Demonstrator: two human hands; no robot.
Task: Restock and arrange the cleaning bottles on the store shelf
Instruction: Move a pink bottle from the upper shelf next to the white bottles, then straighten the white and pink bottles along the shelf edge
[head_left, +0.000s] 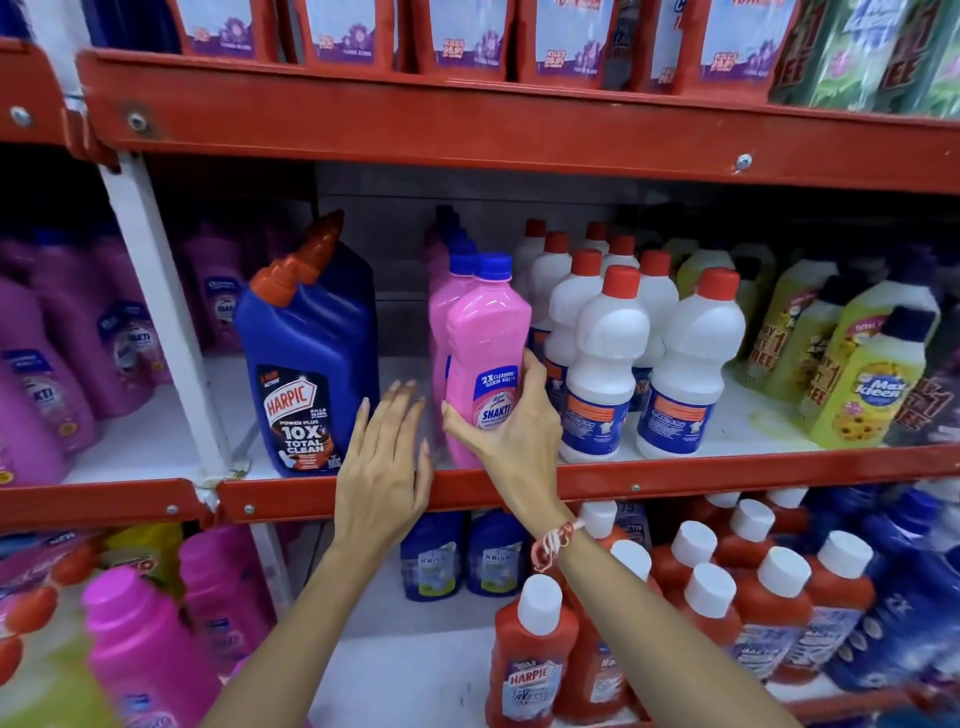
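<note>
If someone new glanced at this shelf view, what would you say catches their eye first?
The right hand gripping a pink Shakti bottle at the middle shelf's front edge, with the open left hand beside it. Left of that stands a big blue Harpic bottle; to the right, white red-capped bottles.

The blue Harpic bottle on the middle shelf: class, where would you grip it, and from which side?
Grip the blue Harpic bottle round its upright body, coming from the front and its right, where the open left hand hovers over bare shelf. The angled red cap looks too slanted for a grip.

A shop aisle, red metal shelves (519, 140), rows of branded cleaning bottles (602, 364)
</note>
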